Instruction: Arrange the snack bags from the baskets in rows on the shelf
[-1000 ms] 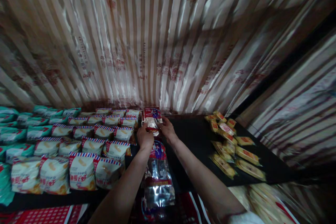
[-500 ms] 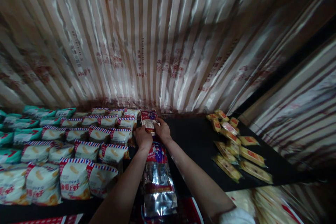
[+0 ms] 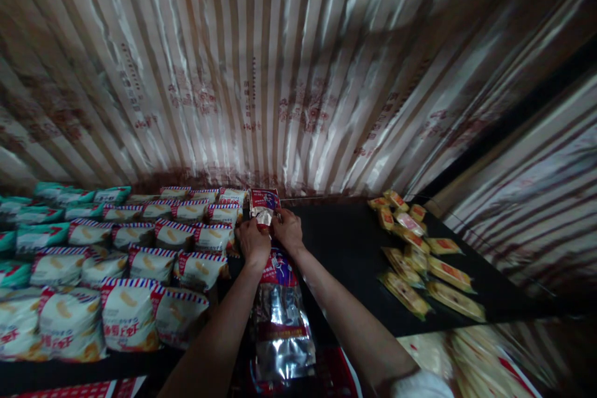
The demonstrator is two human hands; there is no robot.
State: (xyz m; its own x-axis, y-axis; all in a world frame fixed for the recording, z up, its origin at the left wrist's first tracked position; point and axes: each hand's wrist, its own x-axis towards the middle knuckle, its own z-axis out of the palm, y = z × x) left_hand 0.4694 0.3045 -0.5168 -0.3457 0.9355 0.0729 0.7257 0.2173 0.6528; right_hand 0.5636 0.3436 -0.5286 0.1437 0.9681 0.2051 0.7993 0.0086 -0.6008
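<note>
A red, purple and silver foil snack bag [image 3: 263,202] stands at the back of the black shelf, by the striped curtain. My left hand [image 3: 254,241] grips its lower left side, fingers curled. On the lower right side, my right hand [image 3: 287,229] is closed around the edge. Both hands' fingertips are partly hidden. Between my forearms lies a second foil bag [image 3: 283,323] of the same print, its silver lower end toward me. Just left of my left hand are white snack bags [image 3: 212,237] with red and blue striped tops.
More white bags [image 3: 125,317] fill rows to the left, with green bags [image 3: 44,235] beyond them. Small yellow packets [image 3: 450,273] lie scattered on the black shelf [image 3: 342,261] at right. A plastic-wrapped bundle [image 3: 480,364] sits below its front edge.
The bag in my hands has tilted, showing more of its purple print. My hands stay close to the same spot around it. The view has shifted slightly.
</note>
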